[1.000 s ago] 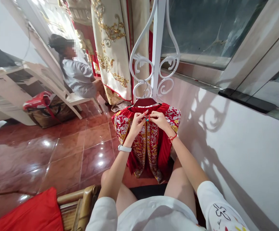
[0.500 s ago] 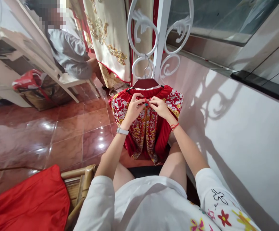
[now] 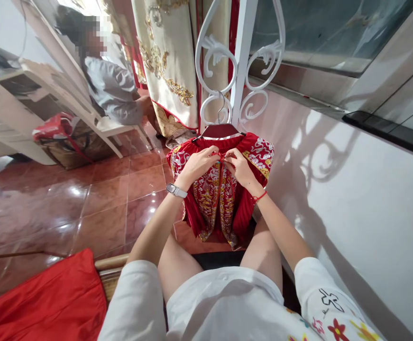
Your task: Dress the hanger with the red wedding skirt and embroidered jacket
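Head view: closely pinching red neckline trim [image 3: 222, 157] with left hand [image 3: 199, 166] and right hand [image 3: 240, 166]; working on red, gold-embroidered cloth garment [image 3: 208, 199], already hanging from dark-red, triangular hanger [image 3: 218, 131]; leaving work there apparently unfinished.

Both arms reach forward above the parted thighs [image 3: 264, 251], the left forearm [image 3: 152, 218] and right forearm [image 3: 280, 222] slanting inward. The left hand [image 3: 199, 166] shows its back, fingers curled in a pinch; the right hand [image 3: 241, 166] pinches too, fingertips close to the left's.
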Tool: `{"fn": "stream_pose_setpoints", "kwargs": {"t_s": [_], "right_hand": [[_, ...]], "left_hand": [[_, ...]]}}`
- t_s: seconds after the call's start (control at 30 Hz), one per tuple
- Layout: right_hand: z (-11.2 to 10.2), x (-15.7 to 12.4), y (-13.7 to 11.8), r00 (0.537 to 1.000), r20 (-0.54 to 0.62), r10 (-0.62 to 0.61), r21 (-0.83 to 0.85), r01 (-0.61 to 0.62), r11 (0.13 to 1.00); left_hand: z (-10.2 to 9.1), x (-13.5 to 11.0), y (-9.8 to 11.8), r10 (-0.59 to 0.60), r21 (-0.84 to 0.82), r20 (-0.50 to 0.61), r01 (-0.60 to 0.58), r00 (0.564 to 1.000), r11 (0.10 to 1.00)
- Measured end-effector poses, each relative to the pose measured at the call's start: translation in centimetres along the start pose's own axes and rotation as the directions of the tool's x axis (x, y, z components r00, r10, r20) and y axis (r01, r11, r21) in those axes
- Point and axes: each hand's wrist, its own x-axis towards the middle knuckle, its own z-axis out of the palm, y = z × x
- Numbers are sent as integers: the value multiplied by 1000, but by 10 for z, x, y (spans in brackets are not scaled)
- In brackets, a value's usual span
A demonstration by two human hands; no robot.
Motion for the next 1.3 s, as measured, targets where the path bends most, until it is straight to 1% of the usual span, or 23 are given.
{"fn": "stream_pose_setpoints", "kwargs": {"t_s": [0.1, 0.17, 0.27, 0.37, 0.47, 0.5, 0.53, 0.6, 0.63, 0.67, 0.7, 0.73, 0.77, 0.8, 0.83, 0.87, 0.93, 1.0, 1.03, 1.1, 1.13, 1.23, 1.3], "right_hand": [[-6, 0, 0, 1000, 19, -25, -130, 27, 991], [-15, 3, 3, 999, 26, -18, -203, 23, 979], [-32, 6, 10, 1000, -7, 19, -251, -20, 968], [-40, 7, 12, 997, -56, 60, -167, -68, 984], [-31, 5, 9, 975, -113, 192, 114, -179, 977], [-26, 4, 7, 958, -105, 267, 255, -234, 938], [-20, 5, 5, 936, -71, 345, 400, -290, 869], [-8, 6, 1, 884, 31, 466, 629, -379, 678], [-3, 8, 0, 857, 65, 512, 699, -405, 589], [1, 9, -1, 827, 77, 557, 746, -419, 518], [3, 10, -2, 795, 74, 602, 776, -425, 465], [4, 11, -3, 764, 67, 642, 798, -427, 425], [4, 11, -3, 737, 60, 673, 814, -426, 395], [4, 11, -3, 720, 60, 692, 825, -426, 372], [3, 11, -3, 713, 69, 697, 832, -427, 355], [1, 10, -3, 714, 84, 695, 835, -431, 342], [-2, 8, -2, 731, 120, 672, 836, -439, 328], [-5, 7, 0, 766, 162, 622, 826, -450, 340], [-8, 7, 1, 786, 178, 591, 813, -457, 362], [-15, 7, 4, 822, 193, 536, 754, -474, 455], [-19, 7, 5, 838, 182, 515, 689, -482, 541], [-37, 6, 6, 885, 108, 453, 406, -456, 792], [-48, 5, 4, 912, 46, 407, 270, -404, 874]], "left_hand": [[-3, -2, -4, 54, 94, 60, -60, 997, 994], [-5, -5, -12, 66, 159, 84, -78, 994, 984], [-8, -12, -28, 17, 187, 76, -31, 997, 982], [-8, -17, -33, -50, 79, 46, 46, 998, 996], [0, -18, -22, -195, -200, -57, 180, 979, 963], [4, -17, -16, -275, -342, -88, 231, 957, 911], [8, -15, -10, -359, -498, -92, 269, 929, 825], [16, -12, 2, -473, -776, 5, 302, 881, 554], [19, -10, 7, -486, -863, 85, 308, 870, 401], [22, -10, 10, -476, -911, 161, 316, 865, 265], [24, -9, 11, -455, -931, 223, 327, 862, 162], [25, -10, 11, -441, -936, 265, 338, 857, 96], [26, -12, 9, -437, -934, 290, 351, 851, 65], [26, -14, 6, -442, -928, 303, 366, 845, 64], [25, -16, 3, -444, -917, 308, 387, 841, 96], [22, -19, -1, -446, -897, 301, 409, 843, 167], [15, -24, -7, -451, -800, 247, 443, 858, 404], [6, -27, -10, -447, -617, 163, 445, 879, 650], [1, -29, -10, -442, -520, 127, 438, 888, 733], [-7, -31, -9, -430, -374, 96, 433, 898, 820], [-10, -32, -8, -424, -326, 96, 431, 900, 841], [-11, -36, -4, -418, -259, 109, 432, 902, 864], [-7, -37, -2, -427, -272, 107, 440, 898, 856]]}}
